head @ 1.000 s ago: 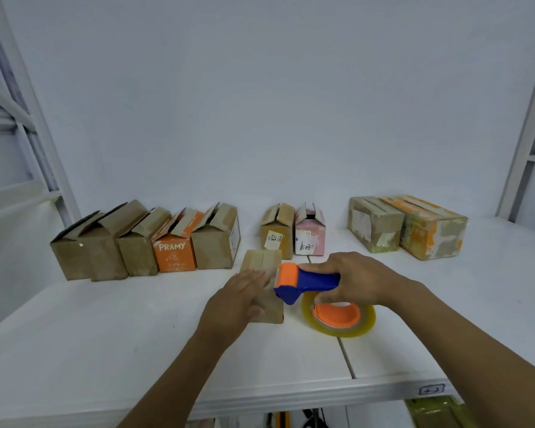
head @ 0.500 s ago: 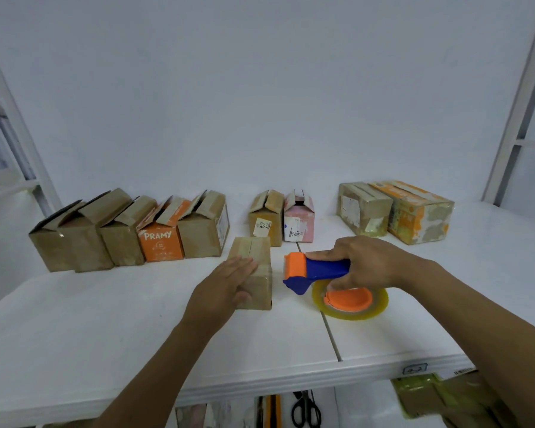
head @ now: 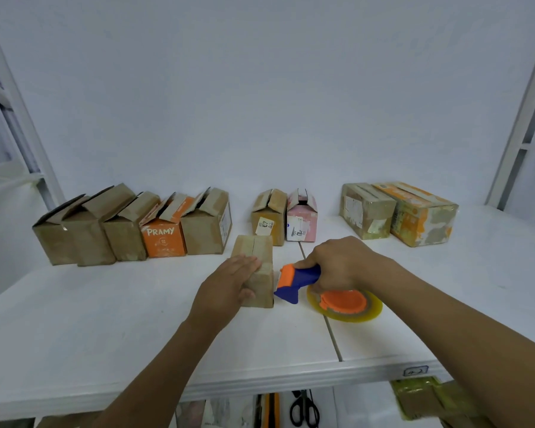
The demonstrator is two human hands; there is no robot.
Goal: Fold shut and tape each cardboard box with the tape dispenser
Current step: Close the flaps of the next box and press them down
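1. Now, near the middle of the white worktop (head: 105, 304), a small cardboard box (head: 255, 248) stands with its flaps folded shut. A bare, untaped seam runs along its top.
2. The left hand (head: 229, 282) lies flat on the near part of the box top, fingers straight and thumb against the near face. It is probably pressing the flaps down and keeping the box from sliding.
3. The right hand (head: 340, 261) is clenched round the blue handle of the tape dispenser (head: 297, 278). The dispenser's orange-and-blue nose points left at the box's right side and seems to touch it low down. The tape roll (head: 343, 304) sits low by the worktop; whether it rests there cannot be told. This pose suggests tape will be started on that side and drawn over the seam.
4. Along the far edge stand five open boxes (head: 130, 230) at left and two small part-open boxes (head: 269, 217) in the middle, probably waiting their turn. Two taped boxes (head: 365, 211) at right look finished.
5. Compared with half a second ago, the left hand has stayed flat on the box. The dispenser's nose, then just beside the box with a gap, has closed in on its right side.
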